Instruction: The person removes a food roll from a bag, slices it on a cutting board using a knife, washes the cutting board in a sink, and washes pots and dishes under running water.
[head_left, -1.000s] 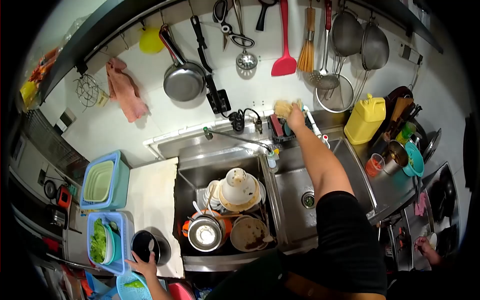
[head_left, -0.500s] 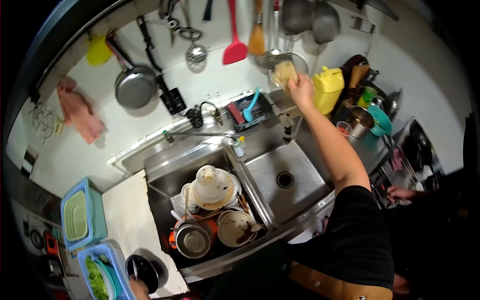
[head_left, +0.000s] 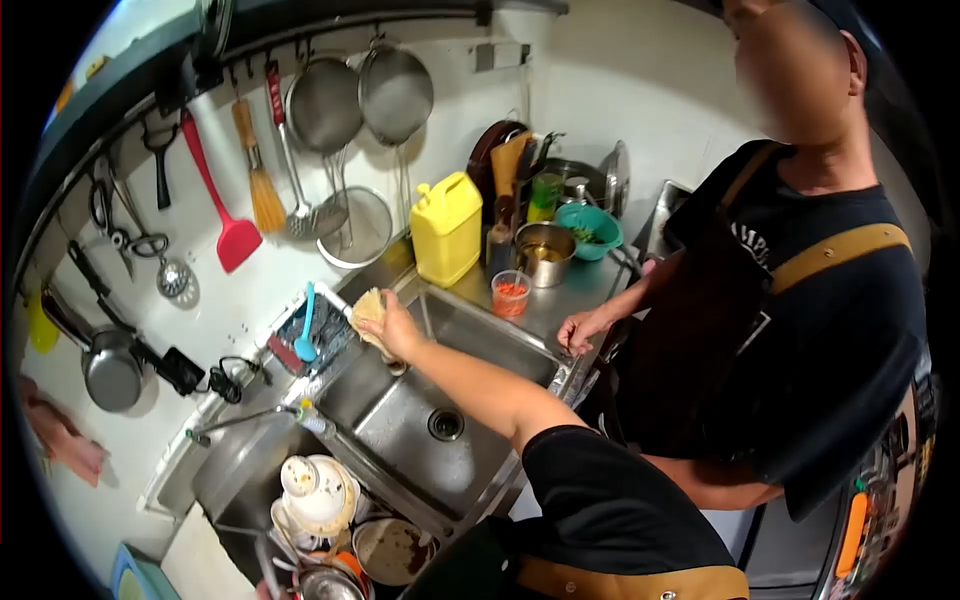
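My right hand [head_left: 397, 328] reaches out over the far edge of the right sink basin [head_left: 400, 420], its fingers closed round a beige, fibrous scrubber [head_left: 368, 312]. Just left of it lies a rack holding a light blue brush [head_left: 307, 322] and a reddish sponge. Only part of my left hand [head_left: 266, 590] shows at the bottom edge, seemingly gripping a slim grey utensil handle [head_left: 265, 556]. Beside that hand, the left basin holds stacked dirty white bowls [head_left: 318, 498], a food-stained bowl [head_left: 392, 550] and a steel pot [head_left: 332, 585].
A yellow jug [head_left: 446, 228] stands behind the right basin, near a cup of red pieces [head_left: 510, 293], a steel pot [head_left: 545, 255] and a teal colander [head_left: 588, 232]. Utensils and strainers [head_left: 325, 105] hang on the wall. A co-worker [head_left: 790, 290] stands close on the right.
The view has swung right, bringing the co-worker into full sight. My right hand has brought the scrubber down from before the hanging strainers to beside the rack. My left hand now shows beside the left basin.
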